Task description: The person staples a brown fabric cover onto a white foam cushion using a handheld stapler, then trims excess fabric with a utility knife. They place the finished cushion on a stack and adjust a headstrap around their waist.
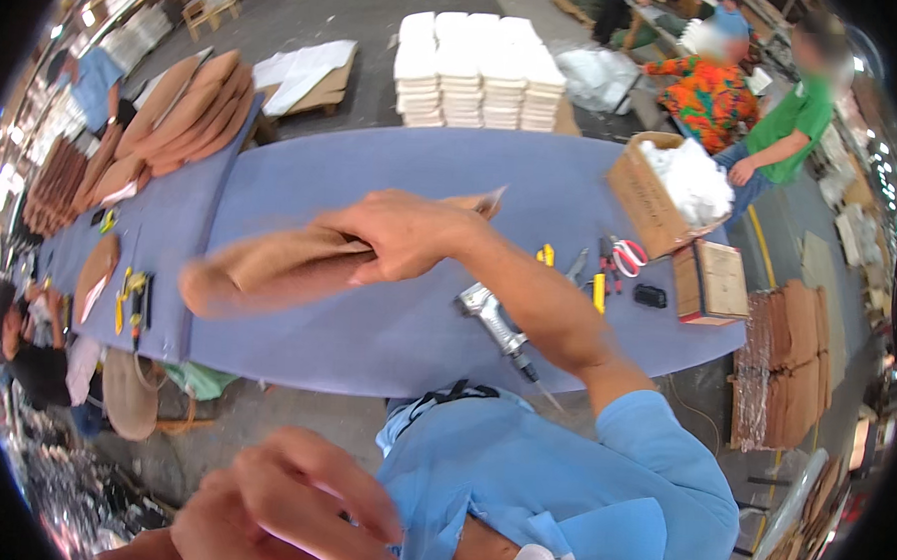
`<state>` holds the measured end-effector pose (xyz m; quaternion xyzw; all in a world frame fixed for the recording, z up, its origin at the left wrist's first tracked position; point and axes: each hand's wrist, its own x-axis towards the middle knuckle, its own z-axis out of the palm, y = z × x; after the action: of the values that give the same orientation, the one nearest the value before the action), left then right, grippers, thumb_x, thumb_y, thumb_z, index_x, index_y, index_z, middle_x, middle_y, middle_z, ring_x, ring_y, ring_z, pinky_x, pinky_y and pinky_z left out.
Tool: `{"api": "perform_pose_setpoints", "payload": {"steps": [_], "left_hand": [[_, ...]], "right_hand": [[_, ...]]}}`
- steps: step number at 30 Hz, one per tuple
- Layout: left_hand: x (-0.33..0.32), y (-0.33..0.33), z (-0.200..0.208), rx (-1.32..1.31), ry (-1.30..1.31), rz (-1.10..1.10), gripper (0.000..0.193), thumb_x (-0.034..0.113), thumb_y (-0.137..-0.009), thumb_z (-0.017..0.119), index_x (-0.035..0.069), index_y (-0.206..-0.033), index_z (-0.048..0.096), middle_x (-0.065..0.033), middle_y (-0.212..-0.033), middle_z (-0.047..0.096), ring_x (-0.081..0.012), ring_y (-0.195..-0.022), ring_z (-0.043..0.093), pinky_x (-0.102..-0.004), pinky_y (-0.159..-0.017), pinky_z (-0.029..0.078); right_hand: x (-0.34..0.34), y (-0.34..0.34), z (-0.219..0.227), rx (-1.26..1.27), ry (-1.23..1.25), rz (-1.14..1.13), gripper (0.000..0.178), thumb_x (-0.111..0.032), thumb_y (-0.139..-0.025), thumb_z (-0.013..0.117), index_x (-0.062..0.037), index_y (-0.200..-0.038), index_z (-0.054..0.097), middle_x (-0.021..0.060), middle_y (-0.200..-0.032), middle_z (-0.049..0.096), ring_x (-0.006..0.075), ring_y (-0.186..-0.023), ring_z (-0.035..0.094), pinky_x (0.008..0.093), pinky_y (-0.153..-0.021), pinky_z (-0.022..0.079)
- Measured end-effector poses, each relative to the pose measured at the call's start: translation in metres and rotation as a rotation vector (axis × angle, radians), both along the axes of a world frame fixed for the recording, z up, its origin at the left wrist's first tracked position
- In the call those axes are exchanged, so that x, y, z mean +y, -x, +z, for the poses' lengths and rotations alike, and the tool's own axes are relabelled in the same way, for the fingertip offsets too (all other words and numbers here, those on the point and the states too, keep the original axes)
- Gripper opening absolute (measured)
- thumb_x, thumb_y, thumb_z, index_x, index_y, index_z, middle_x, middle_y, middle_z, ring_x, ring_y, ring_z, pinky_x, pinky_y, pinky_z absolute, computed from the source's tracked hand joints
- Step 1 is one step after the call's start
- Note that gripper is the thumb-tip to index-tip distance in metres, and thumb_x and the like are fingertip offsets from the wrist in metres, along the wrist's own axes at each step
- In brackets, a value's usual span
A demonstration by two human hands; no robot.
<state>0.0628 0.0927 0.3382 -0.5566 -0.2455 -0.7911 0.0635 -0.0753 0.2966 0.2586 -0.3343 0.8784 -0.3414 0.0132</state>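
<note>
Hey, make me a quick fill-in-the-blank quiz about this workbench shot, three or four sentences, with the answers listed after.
1. The right hand grips a long tan piece above a table covered in ____ cloth.
2. The left hand is low in the picture and holds ____.
3. The open cardboard box at the table's far right holds ____ stuffing.
4. The metal air tool lies on the table close to the person's ____ forearm.

Missing words: blue; nothing; white; right

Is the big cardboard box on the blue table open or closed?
Open. The cardboard box on the blue table has its top flaps turned out, and white stuffing puffs up above its rim.
</note>
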Motion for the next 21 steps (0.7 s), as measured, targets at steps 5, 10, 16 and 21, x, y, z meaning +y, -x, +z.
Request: {"api": "perform_pose_setpoints", "payload": {"steps": [5, 10, 16, 21], "left_hand": [[0.025, 0.01, 0.014, 0.003, 0.006, -0.238, 0.09, 0.001, -0.097, 0.066, 0.037, -0.167, 0.021, -0.0029, -0.121, 0.069, -0.0208, -0.074, 0.062, -0.028, -0.058, 0.052], [0.026, 0.025, 0.008, -0.087, -0.006, -0.298, 0.075, 0.011, -0.103, 0.06, 0.04, -0.165, 0.028, -0.0039, -0.11, 0.071, -0.0216, -0.065, 0.063, -0.0269, -0.05, 0.052], [0.026, 0.058, 0.014, -0.093, 0.134, -0.438, 0.074, 0.012, -0.103, 0.061, 0.042, -0.164, 0.029, -0.0066, -0.111, 0.071, -0.0262, -0.069, 0.067, -0.03, -0.052, 0.056], [-0.029, 0.111, -0.01, -0.12, 0.566, -0.558, 0.065, 0.012, -0.091, 0.07, 0.002, -0.148, 0.041, -0.0253, -0.131, 0.063, -0.0403, -0.119, 0.064, -0.0437, -0.101, 0.053]], "right_hand": [[-0.021, 0.003, -0.124, -0.364, -0.409, 0.086, 0.055, -0.028, -0.078, 0.083, -0.0148, -0.129, 0.068, 0.0096, -0.113, 0.076, 0.033, -0.11, 0.069, 0.0465, -0.097, 0.052], [-0.065, -0.023, -0.196, 0.146, -0.062, -0.006, 0.046, -0.035, -0.078, 0.082, -0.0178, -0.12, 0.073, 0.0044, -0.109, 0.075, 0.0256, -0.117, 0.065, 0.0504, -0.116, 0.035], [-0.058, -0.041, -0.209, 0.107, 0.04, -0.149, 0.04, -0.033, -0.078, 0.082, -0.0157, -0.114, 0.076, 0.0018, -0.113, 0.075, 0.0219, -0.114, 0.064, 0.0516, -0.119, 0.032], [-0.044, -0.071, -0.199, 0.064, 0.251, -0.177, 0.04, -0.028, -0.076, 0.084, -0.014, -0.113, 0.077, 0.0017, -0.116, 0.075, 0.02, -0.117, 0.064, 0.0493, -0.12, 0.031]]}}
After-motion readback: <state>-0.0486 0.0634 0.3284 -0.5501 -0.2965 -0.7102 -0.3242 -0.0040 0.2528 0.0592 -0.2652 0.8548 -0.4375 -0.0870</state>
